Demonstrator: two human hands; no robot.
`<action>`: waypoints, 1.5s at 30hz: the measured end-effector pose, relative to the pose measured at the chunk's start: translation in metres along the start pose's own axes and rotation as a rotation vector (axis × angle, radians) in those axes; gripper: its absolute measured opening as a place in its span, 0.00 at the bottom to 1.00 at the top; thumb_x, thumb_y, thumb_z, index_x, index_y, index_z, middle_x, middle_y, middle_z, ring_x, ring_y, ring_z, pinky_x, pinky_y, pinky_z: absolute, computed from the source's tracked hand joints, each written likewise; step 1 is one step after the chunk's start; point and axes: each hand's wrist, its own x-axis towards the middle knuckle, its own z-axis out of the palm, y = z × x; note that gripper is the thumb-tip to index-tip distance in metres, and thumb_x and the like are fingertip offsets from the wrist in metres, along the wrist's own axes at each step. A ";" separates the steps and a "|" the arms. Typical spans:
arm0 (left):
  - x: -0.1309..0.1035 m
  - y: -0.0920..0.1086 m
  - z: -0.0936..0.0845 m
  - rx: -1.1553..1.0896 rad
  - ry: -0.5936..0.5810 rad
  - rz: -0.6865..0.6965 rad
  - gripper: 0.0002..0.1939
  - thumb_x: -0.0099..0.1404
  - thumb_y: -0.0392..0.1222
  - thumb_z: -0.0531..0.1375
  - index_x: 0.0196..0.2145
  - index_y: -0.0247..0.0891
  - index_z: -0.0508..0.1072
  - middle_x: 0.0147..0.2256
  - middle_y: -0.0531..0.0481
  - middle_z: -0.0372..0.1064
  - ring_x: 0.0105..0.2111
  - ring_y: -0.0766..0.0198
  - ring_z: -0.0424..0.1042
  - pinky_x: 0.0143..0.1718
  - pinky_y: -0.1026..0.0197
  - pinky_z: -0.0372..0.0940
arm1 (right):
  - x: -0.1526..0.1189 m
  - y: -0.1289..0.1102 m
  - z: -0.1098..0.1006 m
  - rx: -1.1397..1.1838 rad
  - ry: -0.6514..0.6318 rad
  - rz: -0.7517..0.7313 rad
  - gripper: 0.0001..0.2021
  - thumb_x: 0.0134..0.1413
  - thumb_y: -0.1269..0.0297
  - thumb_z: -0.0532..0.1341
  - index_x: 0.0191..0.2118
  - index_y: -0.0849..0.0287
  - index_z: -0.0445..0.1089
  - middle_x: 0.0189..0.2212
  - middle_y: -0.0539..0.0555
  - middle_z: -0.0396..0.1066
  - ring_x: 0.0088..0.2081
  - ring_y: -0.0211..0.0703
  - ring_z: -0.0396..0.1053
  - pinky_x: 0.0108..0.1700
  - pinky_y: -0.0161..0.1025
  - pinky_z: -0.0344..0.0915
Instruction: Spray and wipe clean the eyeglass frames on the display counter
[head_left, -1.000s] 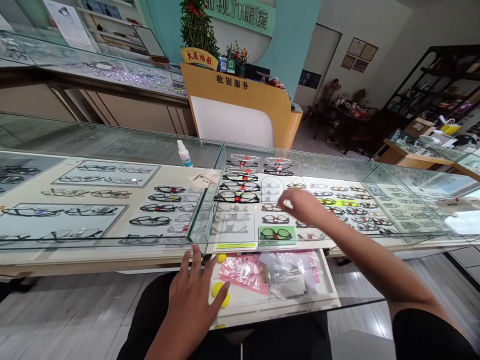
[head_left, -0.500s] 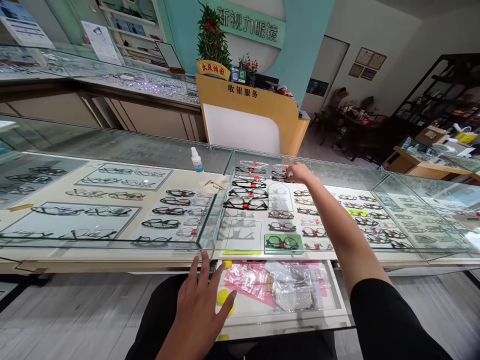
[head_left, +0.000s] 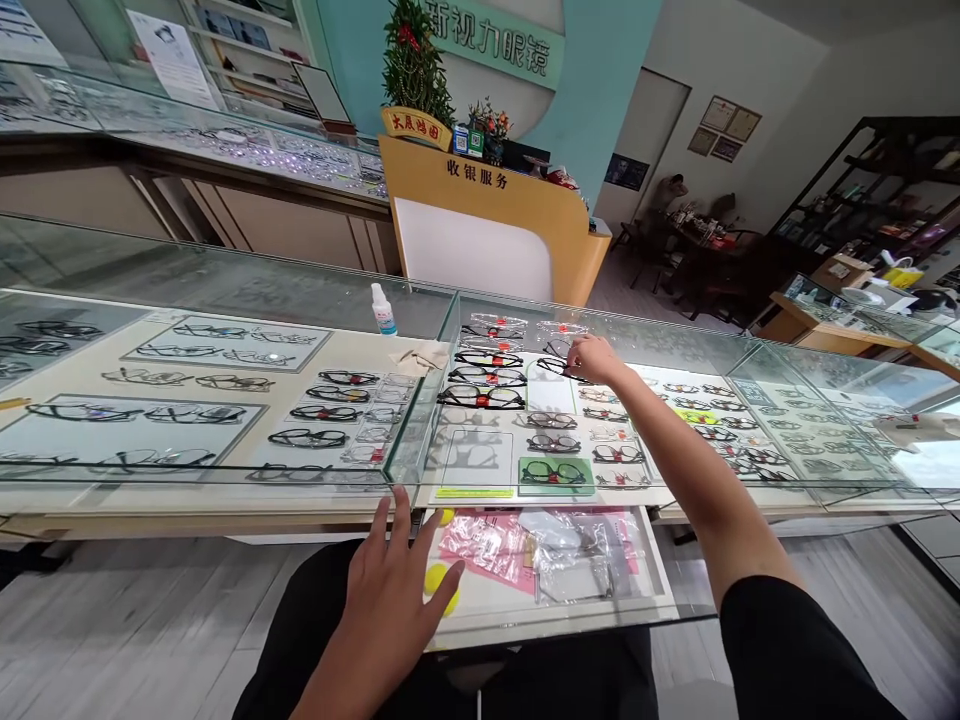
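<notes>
The front edge of the glass counter (head_left: 187, 474) runs across the view, and below it a drawer (head_left: 570, 619) stands pulled out toward the person's lap, with plastic bags (head_left: 574, 560) inside. Just left of the held pair, a column of black frames (head_left: 482, 398) leaves a narrow gap; more glasses sit near the forearm. The 2 hands are well apart.

The right hand (head_left: 594, 358) is closed, fingertips pinching the right end of the dark glasses (head_left: 559, 368), which are above the counter, by the top of a white arched card (head_left: 551, 390). The left hand (head_left: 394, 580) is open, fingers spread beside the drawer's left side; whether its fingertips touch the counter edge, I cannot tell.

Compared with 0.5 s ago, the right hand and dark glasses are nearer the person; the left hand has hardly moved.
</notes>
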 end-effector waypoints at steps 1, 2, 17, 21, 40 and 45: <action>0.000 0.001 -0.001 -0.002 -0.001 -0.006 0.35 0.72 0.62 0.55 0.69 0.42 0.69 0.78 0.36 0.35 0.77 0.32 0.37 0.67 0.30 0.55 | -0.006 -0.003 -0.003 0.005 0.009 0.012 0.08 0.62 0.58 0.69 0.38 0.57 0.82 0.47 0.59 0.79 0.53 0.56 0.68 0.53 0.45 0.61; 0.001 0.002 -0.002 -0.002 -0.003 -0.010 0.35 0.72 0.62 0.55 0.69 0.41 0.69 0.78 0.36 0.35 0.77 0.31 0.37 0.67 0.30 0.55 | -0.014 -0.006 -0.006 0.007 0.017 0.022 0.08 0.63 0.59 0.69 0.38 0.57 0.82 0.46 0.59 0.79 0.52 0.56 0.69 0.52 0.45 0.62; 0.000 0.013 -0.011 0.022 -0.001 -0.009 0.35 0.74 0.60 0.52 0.69 0.37 0.68 0.79 0.33 0.30 0.77 0.33 0.33 0.68 0.30 0.53 | -0.225 -0.142 0.002 0.644 -0.490 -0.460 0.05 0.61 0.60 0.71 0.38 0.53 0.77 0.42 0.55 0.75 0.46 0.48 0.73 0.48 0.41 0.67; -0.001 0.016 -0.014 0.012 -0.006 -0.021 0.35 0.74 0.60 0.53 0.70 0.38 0.68 0.79 0.34 0.31 0.77 0.33 0.34 0.68 0.30 0.53 | -0.240 -0.153 0.052 0.548 -0.456 -0.389 0.06 0.62 0.62 0.70 0.42 0.55 0.76 0.45 0.58 0.73 0.49 0.51 0.71 0.50 0.44 0.67; 0.001 0.003 -0.003 0.046 -0.016 -0.022 0.36 0.71 0.60 0.57 0.71 0.42 0.67 0.79 0.37 0.30 0.77 0.33 0.34 0.66 0.30 0.56 | -0.102 -0.056 0.182 0.091 0.342 -0.011 0.08 0.70 0.67 0.59 0.48 0.60 0.74 0.55 0.64 0.71 0.68 0.62 0.57 0.71 0.61 0.55; -0.003 0.001 -0.001 0.057 0.005 -0.005 0.36 0.71 0.60 0.57 0.71 0.44 0.66 0.79 0.38 0.25 0.77 0.33 0.34 0.66 0.30 0.56 | -0.059 -0.040 0.194 0.033 0.378 0.106 0.12 0.71 0.67 0.55 0.50 0.61 0.75 0.58 0.65 0.70 0.70 0.61 0.56 0.74 0.61 0.51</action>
